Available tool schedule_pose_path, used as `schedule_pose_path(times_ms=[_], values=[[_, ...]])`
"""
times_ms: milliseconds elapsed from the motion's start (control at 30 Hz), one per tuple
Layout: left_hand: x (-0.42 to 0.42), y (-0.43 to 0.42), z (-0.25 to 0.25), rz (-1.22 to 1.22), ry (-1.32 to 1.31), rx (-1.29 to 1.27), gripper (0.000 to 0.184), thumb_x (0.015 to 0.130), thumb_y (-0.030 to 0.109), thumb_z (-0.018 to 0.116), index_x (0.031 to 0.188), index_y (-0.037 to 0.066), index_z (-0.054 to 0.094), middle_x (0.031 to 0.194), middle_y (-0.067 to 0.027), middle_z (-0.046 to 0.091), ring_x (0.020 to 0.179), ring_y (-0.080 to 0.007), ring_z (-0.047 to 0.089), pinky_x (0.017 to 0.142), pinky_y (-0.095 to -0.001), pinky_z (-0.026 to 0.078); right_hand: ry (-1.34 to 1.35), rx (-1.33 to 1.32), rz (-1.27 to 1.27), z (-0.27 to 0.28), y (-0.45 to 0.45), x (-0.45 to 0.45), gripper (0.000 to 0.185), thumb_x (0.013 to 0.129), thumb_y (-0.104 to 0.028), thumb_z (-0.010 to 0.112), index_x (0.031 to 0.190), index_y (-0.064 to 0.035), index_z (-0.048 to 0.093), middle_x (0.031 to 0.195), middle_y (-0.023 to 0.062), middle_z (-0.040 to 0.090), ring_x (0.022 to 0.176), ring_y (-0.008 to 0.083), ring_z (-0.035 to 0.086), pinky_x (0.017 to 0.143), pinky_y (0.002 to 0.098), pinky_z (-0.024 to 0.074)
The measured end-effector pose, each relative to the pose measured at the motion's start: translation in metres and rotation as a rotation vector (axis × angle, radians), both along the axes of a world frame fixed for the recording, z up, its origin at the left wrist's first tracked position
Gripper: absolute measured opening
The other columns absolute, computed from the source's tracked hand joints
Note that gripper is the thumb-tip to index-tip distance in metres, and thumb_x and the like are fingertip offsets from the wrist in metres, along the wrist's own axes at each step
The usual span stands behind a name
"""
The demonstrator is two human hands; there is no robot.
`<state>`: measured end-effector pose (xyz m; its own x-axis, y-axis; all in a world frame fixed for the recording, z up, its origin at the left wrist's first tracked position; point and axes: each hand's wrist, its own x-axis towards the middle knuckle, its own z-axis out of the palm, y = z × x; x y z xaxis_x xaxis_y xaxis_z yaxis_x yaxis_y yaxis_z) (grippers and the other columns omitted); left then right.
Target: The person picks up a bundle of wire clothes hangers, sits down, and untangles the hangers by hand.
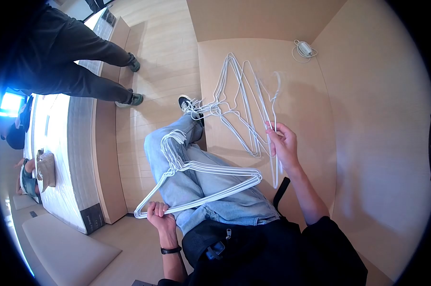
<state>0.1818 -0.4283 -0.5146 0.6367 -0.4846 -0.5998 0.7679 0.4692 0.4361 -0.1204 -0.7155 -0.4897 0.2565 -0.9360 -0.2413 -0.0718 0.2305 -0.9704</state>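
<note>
My left hand (161, 213) is closed around the bottom bar of a stack of white wire hangers (215, 204), which rests over my jeans with the hooks bunched at my knee. Over the wooden board, my right hand (283, 143) pinches a single white hanger (276, 167) by its wire. Beside that hand, several loose white hangers (244, 112) lie overlapping on the board, their hooks toward my shoe.
The pale wooden board (306, 114) meets upright panels at its far and right sides. A coiled white cable (304, 49) lies in its corner. To the left, a person in dark trousers (93, 57) stands beside a plastic-wrapped mattress (72, 157). A beige padded panel (65, 248) is at lower left.
</note>
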Motion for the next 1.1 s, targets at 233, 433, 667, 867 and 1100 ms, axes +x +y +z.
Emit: schedule_pose_path(times_ms=[233,433,667,867,1100], values=[[0.001,0.002,-0.004,-0.002,0.003,-0.02,0.018,0.092,0.003,0.045,0.076,0.012,0.046,0.051,0.0054,0.031,0.042,-0.0064,0.032,0.048,-0.0226,0.037,-0.101,0.125,-0.089,0.012,0.003,0.005,0.029,0.099,-0.015,0.051,0.124,-0.0021,0.056,0.082,0.0059,0.064,0.059,0.0052,0.053,0.046,0.0199,0.0441],[0.002,0.003,-0.006,-0.005,0.001,-0.022,0.017,0.092,0.003,0.045,0.077,0.012,0.047,0.051,0.005,0.031,0.042,-0.0064,0.032,0.048,-0.0229,0.037,-0.291,0.279,-0.062,0.02,0.001,0.003,0.03,0.097,-0.013,0.052,0.126,-0.0044,0.053,0.082,0.0077,0.064,0.059,0.0072,0.054,0.048,0.0206,0.045],[0.003,0.007,-0.01,-0.001,0.019,-0.029,0.019,0.091,0.003,0.046,0.075,0.012,0.045,0.052,0.0043,0.03,0.044,-0.0075,0.032,0.049,-0.0245,0.037,-1.058,0.51,0.234,0.034,0.007,-0.007,0.025,0.093,-0.012,0.058,0.115,-0.0032,0.052,0.084,0.0112,0.065,0.047,0.0061,0.048,0.04,0.022,0.0409],[-0.001,-0.001,0.0,0.013,0.016,0.0,0.033,0.093,0.005,0.046,0.063,0.014,0.037,0.051,0.0039,0.03,0.043,-0.0079,0.031,0.048,-0.0239,0.036,-1.041,0.347,0.414,0.083,0.032,0.01,0.012,0.093,-0.011,0.057,0.099,-0.003,0.05,0.078,0.0219,0.067,0.053,0.0257,0.066,0.048,0.0266,0.0549],[0.001,0.006,-0.008,0.017,0.017,-0.023,0.016,0.091,0.003,0.047,0.078,0.011,0.045,0.052,0.004,0.03,0.044,-0.0077,0.032,0.049,-0.0246,0.037,-0.592,0.023,0.88,0.113,0.064,0.054,0.013,0.09,-0.006,0.061,0.1,0.0002,0.067,0.094,0.0163,0.071,0.078,0.0228,0.07,0.068,0.0294,0.0553]])
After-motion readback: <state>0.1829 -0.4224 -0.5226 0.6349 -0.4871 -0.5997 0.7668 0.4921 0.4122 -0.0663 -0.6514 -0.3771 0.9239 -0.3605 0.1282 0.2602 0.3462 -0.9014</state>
